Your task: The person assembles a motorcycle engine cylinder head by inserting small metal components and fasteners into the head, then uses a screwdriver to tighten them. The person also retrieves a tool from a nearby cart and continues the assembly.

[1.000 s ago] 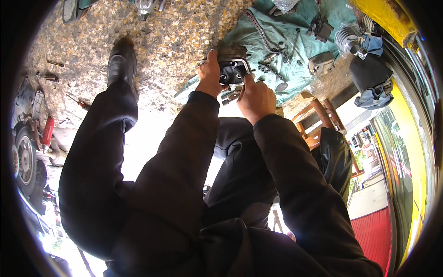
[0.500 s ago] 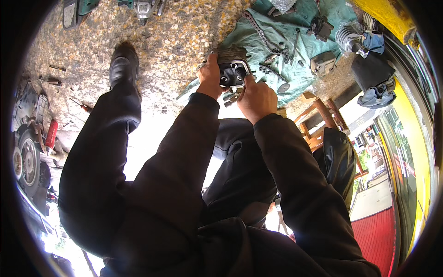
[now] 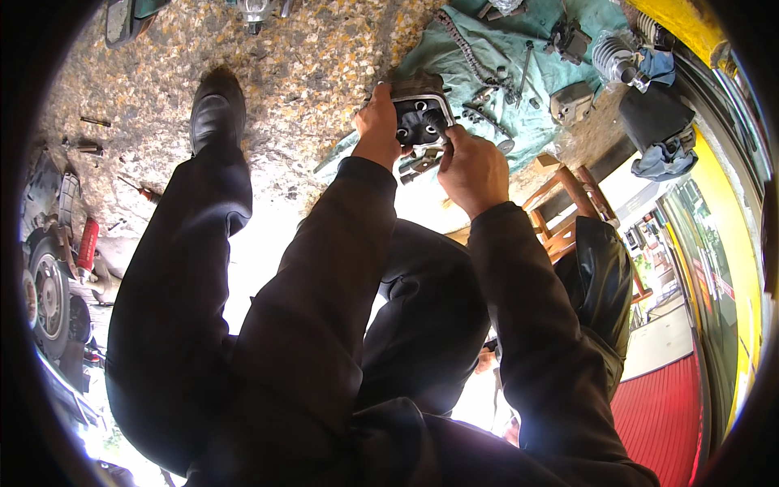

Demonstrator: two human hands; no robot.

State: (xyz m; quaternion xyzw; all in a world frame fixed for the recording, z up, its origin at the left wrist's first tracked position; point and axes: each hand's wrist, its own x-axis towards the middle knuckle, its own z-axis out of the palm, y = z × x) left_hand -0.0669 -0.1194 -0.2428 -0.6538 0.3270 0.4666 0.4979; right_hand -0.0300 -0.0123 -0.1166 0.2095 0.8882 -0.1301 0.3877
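Note:
My left hand (image 3: 378,128) is closed round the left side of an engine cylinder head (image 3: 420,105), a boxy metal casting with a pale rim, a dark hollow and several round holes. It is held up over the ground, its open face toward me. At the right side of the hollow, my right hand (image 3: 477,169) pinches a short dark tool (image 3: 436,122) whose end reaches inside the rim. The tool's exact kind is too small to tell. Just beyond the casting lies a green cloth (image 3: 527,138) with loose engine parts on it.
On the cloth are a chain (image 3: 468,50), a dark metal part (image 3: 568,40) and a grey metal block (image 3: 571,104). A finned cylinder (image 3: 617,61) stands at the far right. Nearer is a wooden stool (image 3: 560,203). At left lie a screwdriver (image 3: 146,193) and a wheel (image 3: 50,292).
My right hand has moved right and slightly nearer, with the dark tool now at the hollow's right side. The cylinder head has shifted slightly right, still in my left hand.

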